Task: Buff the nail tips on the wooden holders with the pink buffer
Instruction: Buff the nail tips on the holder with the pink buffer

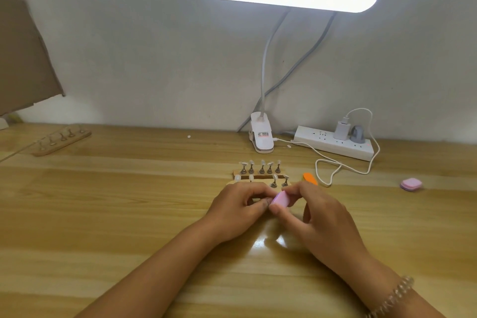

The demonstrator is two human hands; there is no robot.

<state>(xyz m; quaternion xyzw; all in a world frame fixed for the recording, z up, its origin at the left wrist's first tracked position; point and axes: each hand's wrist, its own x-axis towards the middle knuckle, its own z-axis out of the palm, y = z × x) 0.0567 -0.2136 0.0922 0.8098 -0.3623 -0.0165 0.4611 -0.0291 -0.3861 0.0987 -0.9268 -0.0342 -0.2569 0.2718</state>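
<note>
Plainly, right hand [322, 217] pinches pink buffer [280, 199] beside left hand [237, 206].

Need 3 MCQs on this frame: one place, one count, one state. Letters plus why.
1. The orange block lies:
A. left of the near wooden holders
B. right of them, on the table
C. on the power strip

2. Nail tips in the back row of the near holders:
A. three
B. eight
C. five

3. The right hand:
A. grips the pink buffer
B. lies flat and open
C. holds the orange block

Key:
1 B: the block sits just past the holders' right end, on the wood.
2 C: five stands there each carry a tip.
3 A: its thumb and fingers pinch the buffer.
</note>
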